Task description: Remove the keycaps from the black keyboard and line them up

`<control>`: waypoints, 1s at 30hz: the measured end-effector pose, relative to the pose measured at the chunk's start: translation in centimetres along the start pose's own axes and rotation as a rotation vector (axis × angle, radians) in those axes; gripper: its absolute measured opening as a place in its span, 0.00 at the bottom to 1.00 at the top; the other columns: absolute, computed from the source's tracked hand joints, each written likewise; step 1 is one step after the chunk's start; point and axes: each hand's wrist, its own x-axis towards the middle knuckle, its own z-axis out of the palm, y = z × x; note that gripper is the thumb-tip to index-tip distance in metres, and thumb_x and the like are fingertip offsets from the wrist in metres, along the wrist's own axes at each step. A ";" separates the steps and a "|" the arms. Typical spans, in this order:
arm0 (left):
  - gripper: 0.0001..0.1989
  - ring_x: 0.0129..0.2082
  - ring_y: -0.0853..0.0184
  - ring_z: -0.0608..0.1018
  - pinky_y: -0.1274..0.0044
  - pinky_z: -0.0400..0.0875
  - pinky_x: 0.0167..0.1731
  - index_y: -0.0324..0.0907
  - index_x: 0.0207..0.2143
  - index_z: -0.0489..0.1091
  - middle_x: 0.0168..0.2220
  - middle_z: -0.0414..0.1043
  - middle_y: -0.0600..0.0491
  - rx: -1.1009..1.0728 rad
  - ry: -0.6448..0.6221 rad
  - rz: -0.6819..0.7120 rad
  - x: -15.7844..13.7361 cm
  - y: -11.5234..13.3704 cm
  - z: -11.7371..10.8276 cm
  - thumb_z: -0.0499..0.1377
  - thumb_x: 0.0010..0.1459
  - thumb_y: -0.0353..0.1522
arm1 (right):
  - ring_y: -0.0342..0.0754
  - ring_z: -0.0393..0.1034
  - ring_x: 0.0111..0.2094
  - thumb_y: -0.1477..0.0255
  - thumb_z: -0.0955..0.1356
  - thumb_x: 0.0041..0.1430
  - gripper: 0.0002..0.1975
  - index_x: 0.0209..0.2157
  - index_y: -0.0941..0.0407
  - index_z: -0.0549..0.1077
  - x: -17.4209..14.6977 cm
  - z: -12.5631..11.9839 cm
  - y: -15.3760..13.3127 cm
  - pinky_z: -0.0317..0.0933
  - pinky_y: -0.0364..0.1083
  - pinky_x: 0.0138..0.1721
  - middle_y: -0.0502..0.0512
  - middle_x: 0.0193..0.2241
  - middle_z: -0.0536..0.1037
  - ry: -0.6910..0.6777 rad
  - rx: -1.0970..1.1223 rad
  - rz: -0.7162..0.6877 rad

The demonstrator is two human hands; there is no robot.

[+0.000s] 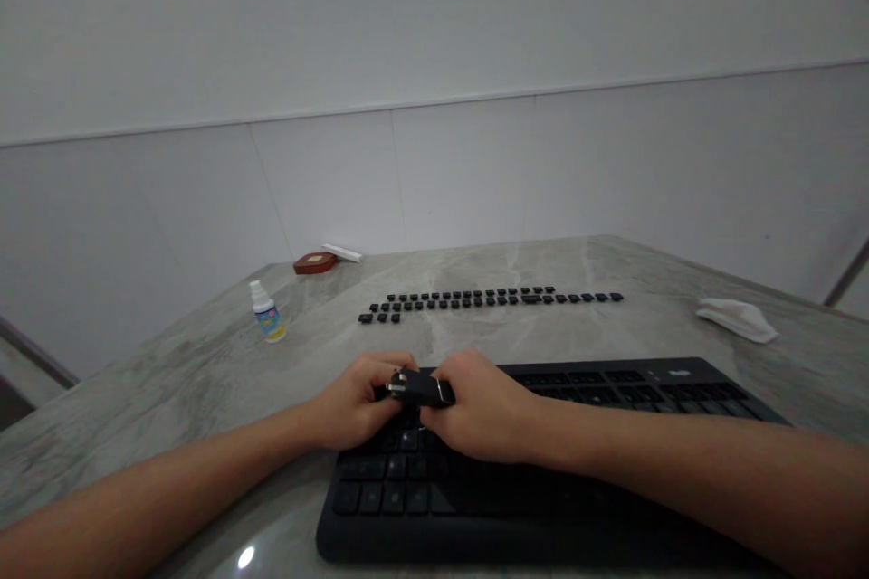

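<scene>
A black keyboard (577, 529) lies before me, with key sockets bare along its upper rows and keys in place at the lower left. My right hand (485, 407) is closed around a black keycap puller (422, 387), held over the upper left of the keyboard. Metal prongs stick out of the puller's left end, and thin wire shows by my right fingers. Beside the prongs, my left hand (367, 398) has its fingers curled together at the keyboard's upper left edge. What they hold, if anything, is hidden.
Loose black keycaps (468, 300) stand in rows beyond the keyboard on the marbled table (272, 416). To the left is a small spray bottle (268, 315). A reddish-brown case (315, 263) and a white strip (343, 252) lie near the wall; a white cloth (737, 319) is at right.
</scene>
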 end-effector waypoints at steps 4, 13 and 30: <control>0.12 0.29 0.69 0.72 0.79 0.66 0.31 0.36 0.29 0.71 0.32 0.71 0.50 -0.021 -0.012 -0.005 -0.1 -0.3 -0.1 0.54 0.63 0.32 | 0.39 0.57 0.18 0.74 0.66 0.48 0.09 0.17 0.58 0.69 -0.4 0.2 -0.4 0.46 0.41 0.19 0.47 0.15 0.64 0.010 0.010 0.008; 0.07 0.29 0.70 0.72 0.79 0.65 0.32 0.37 0.32 0.72 0.29 0.70 0.54 -0.073 0.000 0.026 0.1 0.0 -0.1 0.55 0.58 0.26 | 0.38 0.53 0.18 0.75 0.65 0.51 0.12 0.16 0.58 0.64 0.0 0.2 0.2 0.44 0.40 0.19 0.45 0.15 0.59 0.021 0.065 -0.056; 0.14 0.29 0.71 0.72 0.80 0.66 0.30 0.35 0.24 0.70 0.32 0.71 0.50 -0.019 0.004 0.078 -0.1 -0.7 0.1 0.53 0.61 0.29 | 0.37 0.52 0.15 0.75 0.65 0.46 0.10 0.15 0.58 0.63 -0.2 0.4 -0.5 0.40 0.40 0.18 0.45 0.12 0.60 0.037 -0.041 -0.057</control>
